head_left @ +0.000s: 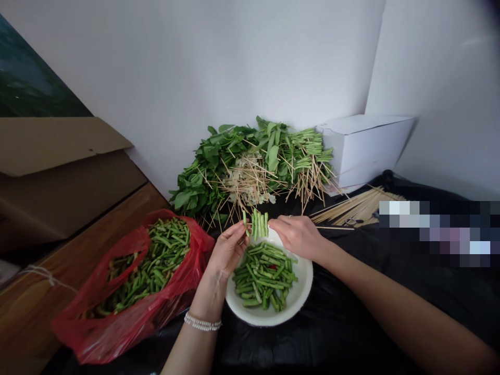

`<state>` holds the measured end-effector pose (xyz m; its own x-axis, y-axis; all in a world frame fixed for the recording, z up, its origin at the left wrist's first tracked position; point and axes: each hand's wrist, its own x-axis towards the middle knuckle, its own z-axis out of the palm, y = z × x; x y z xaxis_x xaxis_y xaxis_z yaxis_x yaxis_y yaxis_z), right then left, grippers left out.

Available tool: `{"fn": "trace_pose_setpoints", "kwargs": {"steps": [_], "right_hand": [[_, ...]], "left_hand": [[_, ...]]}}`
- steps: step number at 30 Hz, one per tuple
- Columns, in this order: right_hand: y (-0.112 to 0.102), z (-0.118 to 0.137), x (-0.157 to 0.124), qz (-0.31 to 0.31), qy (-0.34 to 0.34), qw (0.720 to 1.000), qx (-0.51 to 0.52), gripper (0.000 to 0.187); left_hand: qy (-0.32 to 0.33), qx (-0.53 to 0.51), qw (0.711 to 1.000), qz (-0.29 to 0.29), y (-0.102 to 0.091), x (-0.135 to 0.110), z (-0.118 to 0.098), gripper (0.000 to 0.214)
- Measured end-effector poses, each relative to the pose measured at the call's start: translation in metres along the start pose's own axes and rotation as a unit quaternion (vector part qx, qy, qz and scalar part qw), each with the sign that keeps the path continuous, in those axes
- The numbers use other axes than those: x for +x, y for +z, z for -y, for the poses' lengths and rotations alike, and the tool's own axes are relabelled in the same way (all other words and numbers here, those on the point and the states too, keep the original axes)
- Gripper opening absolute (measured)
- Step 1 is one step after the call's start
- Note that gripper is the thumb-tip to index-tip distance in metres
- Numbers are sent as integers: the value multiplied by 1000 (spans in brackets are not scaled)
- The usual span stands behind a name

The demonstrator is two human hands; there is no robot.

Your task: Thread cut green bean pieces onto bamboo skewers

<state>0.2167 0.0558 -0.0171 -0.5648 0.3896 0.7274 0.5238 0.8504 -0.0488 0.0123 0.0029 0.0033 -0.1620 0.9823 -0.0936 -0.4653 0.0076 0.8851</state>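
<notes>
Over a white bowl (297, 304) of cut green bean pieces (265, 276), my two hands hold a thin wooden skewer between them. Several bean pieces (258, 224) are threaded side by side on it. My left hand (228, 250), with a pearl bracelet on the wrist, pinches the skewer's left end. My right hand (297, 234) is closed on the right part of the skewer, whose bare end (336, 227) sticks out to the right.
A red plastic bag (128, 307) full of bean pieces lies left of the bowl. A heap of skewered leafy greens (242, 166) is piled against the wall. Loose bamboo skewers (359, 205) and a white box (363, 146) sit at right; cardboard (58, 172) at left.
</notes>
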Motion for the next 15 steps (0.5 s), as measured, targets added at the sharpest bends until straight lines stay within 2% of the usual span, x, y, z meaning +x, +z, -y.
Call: {"fn": "trace_pose_setpoints", "kwargs": {"steps": [15], "right_hand": [[0,2,0,31,-3,1000,1,22]], "left_hand": [[-5,7,1000,-20,-3,3,1,21]]}}
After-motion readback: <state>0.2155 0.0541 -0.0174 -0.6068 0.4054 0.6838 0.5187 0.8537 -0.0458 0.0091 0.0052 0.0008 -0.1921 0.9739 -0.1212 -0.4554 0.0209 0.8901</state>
